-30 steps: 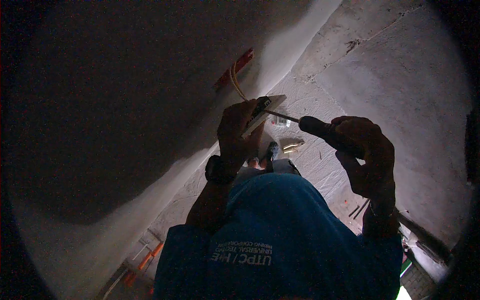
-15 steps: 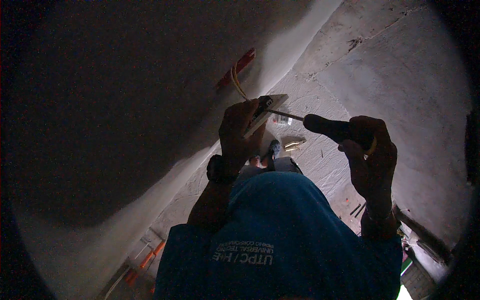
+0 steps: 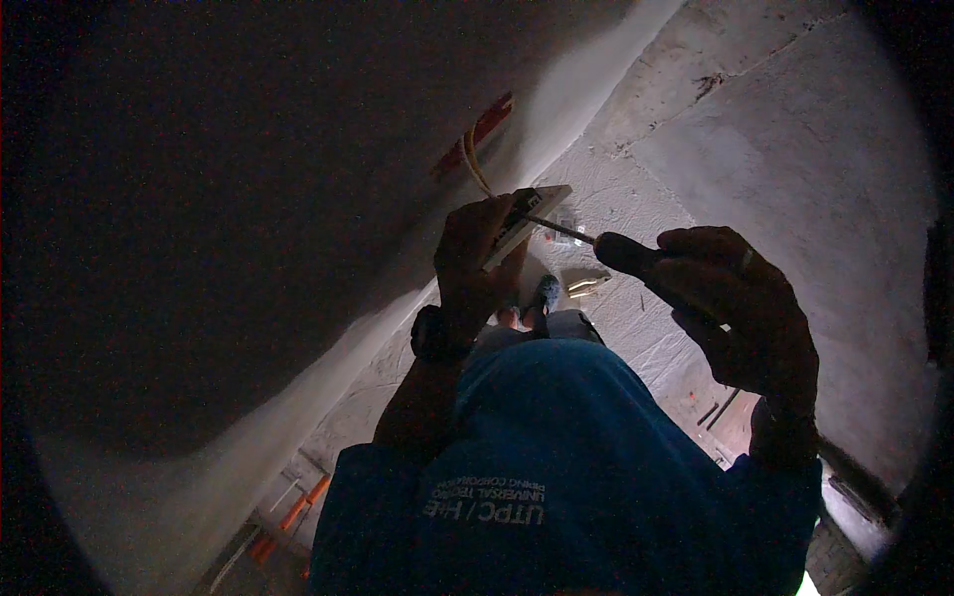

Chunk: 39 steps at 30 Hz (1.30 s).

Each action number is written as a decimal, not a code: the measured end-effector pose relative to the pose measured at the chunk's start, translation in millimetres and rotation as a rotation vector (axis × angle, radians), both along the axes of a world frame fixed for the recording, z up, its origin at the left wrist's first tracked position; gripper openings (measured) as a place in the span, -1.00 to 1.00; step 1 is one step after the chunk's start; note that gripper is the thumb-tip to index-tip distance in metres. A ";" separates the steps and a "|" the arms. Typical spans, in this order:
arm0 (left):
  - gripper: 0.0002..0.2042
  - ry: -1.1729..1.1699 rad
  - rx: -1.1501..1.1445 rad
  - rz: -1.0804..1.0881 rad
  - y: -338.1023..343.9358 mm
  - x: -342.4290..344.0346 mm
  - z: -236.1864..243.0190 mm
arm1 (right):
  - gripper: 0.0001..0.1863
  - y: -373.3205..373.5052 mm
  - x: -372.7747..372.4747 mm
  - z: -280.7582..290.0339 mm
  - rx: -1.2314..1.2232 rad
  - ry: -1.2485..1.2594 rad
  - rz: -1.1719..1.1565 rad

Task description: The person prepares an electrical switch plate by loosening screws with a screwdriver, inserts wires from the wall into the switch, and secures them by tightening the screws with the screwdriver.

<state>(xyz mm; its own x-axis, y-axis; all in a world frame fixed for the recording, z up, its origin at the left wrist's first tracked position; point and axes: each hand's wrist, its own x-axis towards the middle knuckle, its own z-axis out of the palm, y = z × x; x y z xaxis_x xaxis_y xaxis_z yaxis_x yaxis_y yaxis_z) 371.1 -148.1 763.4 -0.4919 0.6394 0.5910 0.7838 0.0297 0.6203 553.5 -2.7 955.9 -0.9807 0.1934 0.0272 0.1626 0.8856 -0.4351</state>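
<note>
My left hand is closed around a flat white plate with a dark module on its back, probably an electrical socket or switch. Pale wires run from the plate to a red recessed box in the wall. In my right hand is a screwdriver with a thick dark handle, the fingers wrapped over its rear part. Its shaft points left and the tip meets the module; the exact contact point is too dark to make out.
The dim wall fills the left side, meeting a rough pale floor. By my feet lie a small clear packet and a pale object. Orange-handled tools lie lower left, dark rods at right.
My right hand has shifted its grip, from fingertips at the handle's end to fingers laid along it. The screwdriver handle sits slightly lower and further left. My left hand barely moves.
</note>
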 end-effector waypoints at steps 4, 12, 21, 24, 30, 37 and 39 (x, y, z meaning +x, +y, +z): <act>-0.56 -0.023 -0.021 0.004 -0.1 1.0 1.2 | -0.59 -1.1 -7.2 5.5 0.194 -0.118 0.039; -0.56 0.023 0.008 0.005 -1.3 -0.3 -3.7 | -0.74 -5.3 -5.6 4.9 -0.255 -0.032 -0.346; -0.57 0.006 0.002 -0.019 -2.6 0.7 -5.0 | -0.57 -7.4 -7.7 10.0 0.018 0.011 -0.042; -0.57 0.007 -0.035 -0.017 -3.2 -0.5 -6.6 | -0.58 -4.2 -7.3 7.7 0.028 0.049 0.003; -0.57 0.029 -0.009 -0.011 -0.3 0.0 -3.0 | -0.57 6.0 0.5 2.2 0.046 0.025 0.068; -0.57 0.009 -0.034 -0.029 -8.5 -2.7 -3.8 | -0.61 20.3 9.2 -21.6 -0.111 0.111 -0.019; -0.56 0.043 0.016 -0.027 -6.4 -2.5 -4.7 | -0.63 24.0 14.5 -24.5 -0.271 0.051 -0.185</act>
